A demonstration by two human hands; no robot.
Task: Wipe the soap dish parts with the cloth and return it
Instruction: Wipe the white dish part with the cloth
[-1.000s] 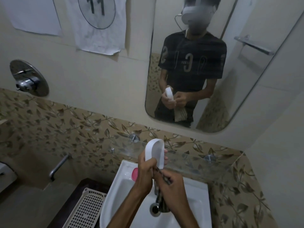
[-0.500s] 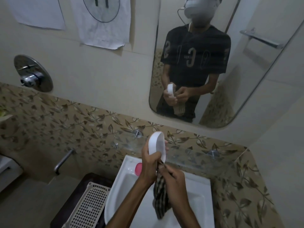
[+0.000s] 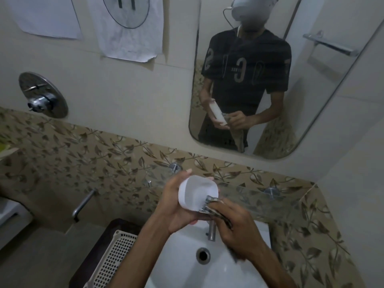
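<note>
Where half a second ago the white soap dish part (image 3: 197,193) stood on edge with its rim toward the camera, it now lies tilted back so its hollow inside faces up and toward the lens. Left hand (image 3: 176,206): grip closed around the dish from its left and underside, thumb up along the far rim, fingers cupped below. Dish sits above the back edge of the sink (image 3: 180,256), just in front of the glass shelf (image 3: 259,196).

Right hand (image 3: 239,231): grip closed on the checked cloth (image 3: 209,204), which is now bunched and pressed against the dish's near-right rim and into the hollow. Earlier the cloth hung in a long fold below the hands over the sink; now only a short bit shows past the knuckles, and a dark end trails under the wrist.

The pink item seen earlier at the sink's back-left corner is now hidden behind the left forearm. The tap (image 3: 212,229) shows between the two wrists, above the sink's drain (image 3: 203,255).

White perforated basket (image 3: 116,258) lies left of the sink. The mirror (image 3: 311,100) above the sink shows the same hold from the front.
</note>
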